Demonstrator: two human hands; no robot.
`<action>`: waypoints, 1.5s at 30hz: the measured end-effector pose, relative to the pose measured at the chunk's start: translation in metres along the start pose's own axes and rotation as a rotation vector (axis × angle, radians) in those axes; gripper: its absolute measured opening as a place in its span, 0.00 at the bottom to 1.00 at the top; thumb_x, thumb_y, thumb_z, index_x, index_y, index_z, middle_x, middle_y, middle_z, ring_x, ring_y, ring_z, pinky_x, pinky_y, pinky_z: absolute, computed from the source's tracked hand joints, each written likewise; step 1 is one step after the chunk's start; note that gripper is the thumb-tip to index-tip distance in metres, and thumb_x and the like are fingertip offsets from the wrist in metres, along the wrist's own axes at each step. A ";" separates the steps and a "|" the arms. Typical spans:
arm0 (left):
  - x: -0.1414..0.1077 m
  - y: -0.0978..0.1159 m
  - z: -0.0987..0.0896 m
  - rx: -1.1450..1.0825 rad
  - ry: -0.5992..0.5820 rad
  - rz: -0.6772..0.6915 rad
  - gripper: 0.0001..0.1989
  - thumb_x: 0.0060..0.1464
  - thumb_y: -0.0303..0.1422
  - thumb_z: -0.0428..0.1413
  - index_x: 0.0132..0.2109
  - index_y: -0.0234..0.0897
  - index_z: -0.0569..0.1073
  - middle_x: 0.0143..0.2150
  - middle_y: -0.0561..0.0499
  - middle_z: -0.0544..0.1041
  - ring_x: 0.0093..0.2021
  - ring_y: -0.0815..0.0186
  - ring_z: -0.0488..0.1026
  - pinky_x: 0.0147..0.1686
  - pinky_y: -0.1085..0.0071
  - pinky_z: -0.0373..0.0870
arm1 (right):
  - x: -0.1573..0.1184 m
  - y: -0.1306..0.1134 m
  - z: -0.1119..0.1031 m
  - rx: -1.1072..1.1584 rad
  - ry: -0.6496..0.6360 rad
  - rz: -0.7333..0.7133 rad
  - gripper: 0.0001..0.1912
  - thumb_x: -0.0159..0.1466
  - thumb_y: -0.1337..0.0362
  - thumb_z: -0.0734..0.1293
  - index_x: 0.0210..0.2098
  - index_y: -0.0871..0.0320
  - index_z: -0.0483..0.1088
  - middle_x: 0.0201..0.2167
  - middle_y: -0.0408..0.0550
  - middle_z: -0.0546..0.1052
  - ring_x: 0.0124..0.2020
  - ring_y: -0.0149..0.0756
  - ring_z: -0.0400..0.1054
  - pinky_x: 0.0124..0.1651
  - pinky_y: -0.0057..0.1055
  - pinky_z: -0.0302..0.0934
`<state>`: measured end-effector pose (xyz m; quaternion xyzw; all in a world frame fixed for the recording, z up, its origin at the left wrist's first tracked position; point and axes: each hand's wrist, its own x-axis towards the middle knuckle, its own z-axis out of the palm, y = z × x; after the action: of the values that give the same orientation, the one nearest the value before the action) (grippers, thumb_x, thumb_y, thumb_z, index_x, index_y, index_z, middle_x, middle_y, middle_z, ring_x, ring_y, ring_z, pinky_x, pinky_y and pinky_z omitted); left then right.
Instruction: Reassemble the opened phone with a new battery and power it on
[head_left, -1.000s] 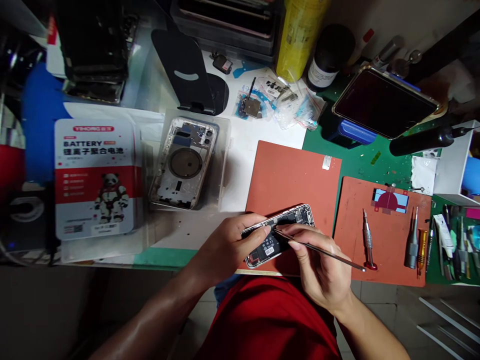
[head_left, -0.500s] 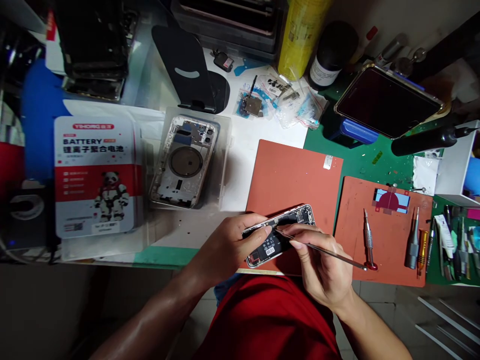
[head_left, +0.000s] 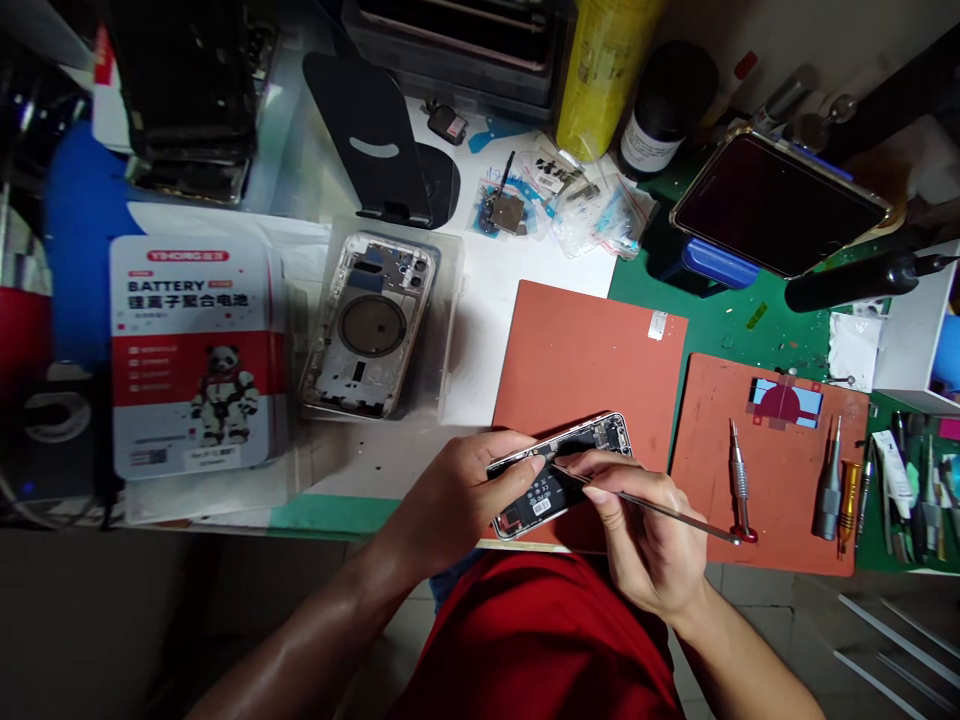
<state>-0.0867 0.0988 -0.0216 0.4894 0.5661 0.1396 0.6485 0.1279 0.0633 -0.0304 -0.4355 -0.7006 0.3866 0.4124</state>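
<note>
An opened smartphone (head_left: 541, 507), its battery and inner parts exposed, lies tilted over the front edge of an orange work mat (head_left: 592, 350). My left hand (head_left: 480, 485) grips its left end, thumb across the inside and fingers behind the upper edge. In my right hand (head_left: 651, 520) is a slim pair of metal tweezers (head_left: 686, 518), pinched between thumb and fingers. Their tips reach into the phone near my left thumb; whether they hold anything is too small to tell.
Right of my hands, a second orange mat (head_left: 697, 450) bears several screwdrivers (head_left: 739, 480). To the left are a phone back housing (head_left: 367, 375) in a clear tray and a battery box (head_left: 161, 400). A phone (head_left: 780, 200) leans at the back right, near small parts bags (head_left: 592, 215).
Both hands keep their holds on the phone and tweezers. The tweezers have shifted only very slightly; the whole view has moved a few pixels.
</note>
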 end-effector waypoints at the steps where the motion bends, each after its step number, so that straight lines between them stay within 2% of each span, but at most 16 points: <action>1: 0.000 0.000 0.000 -0.001 0.003 -0.001 0.19 0.66 0.44 0.52 0.36 0.37 0.80 0.29 0.52 0.76 0.31 0.64 0.70 0.30 0.71 0.64 | 0.000 0.000 0.000 0.002 -0.001 -0.001 0.19 0.70 0.79 0.64 0.56 0.56 0.70 0.46 0.53 0.83 0.52 0.43 0.82 0.50 0.43 0.81; 12: 0.001 -0.001 -0.001 -0.019 -0.011 0.003 0.18 0.66 0.45 0.53 0.36 0.38 0.79 0.33 0.52 0.80 0.33 0.63 0.74 0.33 0.71 0.66 | -0.002 0.000 0.000 0.014 0.004 0.004 0.21 0.70 0.80 0.65 0.58 0.56 0.70 0.49 0.54 0.83 0.53 0.44 0.82 0.53 0.44 0.81; 14: 0.001 -0.001 -0.001 -0.032 -0.016 -0.003 0.18 0.66 0.45 0.53 0.36 0.38 0.79 0.34 0.51 0.81 0.35 0.63 0.75 0.35 0.71 0.67 | -0.004 -0.002 0.000 0.048 0.048 0.005 0.23 0.69 0.81 0.66 0.59 0.56 0.71 0.48 0.53 0.83 0.53 0.45 0.82 0.54 0.46 0.81; 17: 0.001 0.000 -0.002 -0.035 -0.025 -0.019 0.18 0.66 0.46 0.53 0.36 0.38 0.78 0.35 0.51 0.81 0.35 0.62 0.75 0.34 0.70 0.67 | -0.008 -0.009 0.000 0.159 0.184 0.034 0.23 0.69 0.82 0.65 0.59 0.57 0.71 0.48 0.53 0.82 0.52 0.45 0.82 0.56 0.48 0.80; 20: 0.001 0.000 -0.001 -0.037 -0.037 -0.044 0.19 0.66 0.46 0.53 0.35 0.38 0.77 0.34 0.51 0.80 0.33 0.64 0.73 0.32 0.71 0.65 | -0.012 -0.020 -0.001 0.282 0.307 0.150 0.18 0.72 0.79 0.64 0.56 0.57 0.72 0.47 0.53 0.81 0.52 0.46 0.82 0.56 0.49 0.79; 23: 0.000 0.000 -0.001 -0.042 -0.036 -0.042 0.18 0.66 0.46 0.53 0.37 0.38 0.78 0.31 0.53 0.77 0.32 0.65 0.71 0.31 0.71 0.64 | -0.009 -0.033 -0.002 0.458 0.363 0.346 0.10 0.76 0.71 0.62 0.52 0.54 0.73 0.43 0.51 0.80 0.49 0.46 0.82 0.52 0.47 0.79; 25: 0.000 0.001 -0.001 -0.047 -0.033 -0.031 0.18 0.65 0.46 0.54 0.37 0.37 0.79 0.31 0.53 0.76 0.33 0.65 0.71 0.32 0.71 0.65 | -0.004 -0.038 -0.001 0.591 0.347 0.525 0.08 0.78 0.66 0.62 0.48 0.53 0.73 0.39 0.48 0.79 0.42 0.41 0.80 0.47 0.40 0.76; 27: 0.000 0.001 -0.001 -0.053 -0.031 -0.026 0.18 0.65 0.46 0.54 0.37 0.37 0.79 0.31 0.53 0.77 0.33 0.64 0.71 0.32 0.71 0.65 | 0.002 -0.039 0.002 0.674 0.268 0.707 0.08 0.78 0.62 0.63 0.45 0.54 0.73 0.33 0.44 0.76 0.33 0.34 0.74 0.40 0.31 0.70; 29: 0.000 0.000 -0.001 -0.052 -0.032 -0.019 0.17 0.65 0.45 0.54 0.37 0.37 0.79 0.32 0.53 0.77 0.33 0.65 0.71 0.32 0.72 0.65 | 0.007 -0.037 0.007 0.643 0.191 0.830 0.09 0.77 0.57 0.65 0.44 0.54 0.73 0.29 0.41 0.72 0.29 0.30 0.65 0.33 0.27 0.61; 31: 0.000 -0.001 -0.001 -0.058 -0.036 -0.001 0.17 0.66 0.44 0.54 0.37 0.37 0.79 0.32 0.53 0.78 0.33 0.64 0.72 0.33 0.72 0.66 | 0.011 -0.033 0.012 0.510 0.153 0.875 0.11 0.75 0.54 0.68 0.44 0.54 0.74 0.31 0.41 0.71 0.29 0.29 0.61 0.32 0.27 0.57; 34: 0.000 -0.003 0.000 -0.096 -0.052 0.023 0.16 0.66 0.43 0.54 0.38 0.38 0.79 0.34 0.53 0.80 0.37 0.63 0.76 0.35 0.72 0.68 | 0.016 -0.029 0.020 0.313 0.121 0.870 0.13 0.72 0.52 0.70 0.39 0.55 0.73 0.32 0.42 0.71 0.31 0.31 0.61 0.34 0.29 0.58; 37: -0.001 -0.007 0.000 -0.151 -0.070 0.032 0.14 0.67 0.42 0.56 0.44 0.38 0.82 0.37 0.53 0.82 0.40 0.61 0.78 0.38 0.71 0.71 | 0.019 -0.029 0.025 0.208 0.114 0.875 0.14 0.71 0.51 0.70 0.36 0.54 0.71 0.29 0.40 0.70 0.29 0.31 0.59 0.33 0.30 0.57; 40: -0.001 -0.011 0.002 -0.170 -0.077 0.037 0.14 0.66 0.40 0.56 0.49 0.39 0.82 0.40 0.52 0.83 0.41 0.61 0.79 0.40 0.70 0.72 | 0.021 -0.030 0.027 0.151 0.117 0.890 0.15 0.69 0.51 0.70 0.34 0.54 0.70 0.26 0.39 0.68 0.26 0.30 0.57 0.31 0.30 0.55; 45: 0.001 -0.015 0.003 -0.176 -0.077 0.050 0.13 0.67 0.40 0.56 0.46 0.38 0.82 0.39 0.51 0.83 0.42 0.60 0.79 0.41 0.69 0.73 | 0.021 -0.031 0.027 0.130 0.124 0.896 0.15 0.68 0.52 0.71 0.32 0.54 0.69 0.23 0.37 0.66 0.25 0.29 0.55 0.28 0.29 0.53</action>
<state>-0.0896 0.0910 -0.0348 0.4495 0.5139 0.1858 0.7066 0.0883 0.0683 -0.0070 -0.6913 -0.3913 0.5432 0.2720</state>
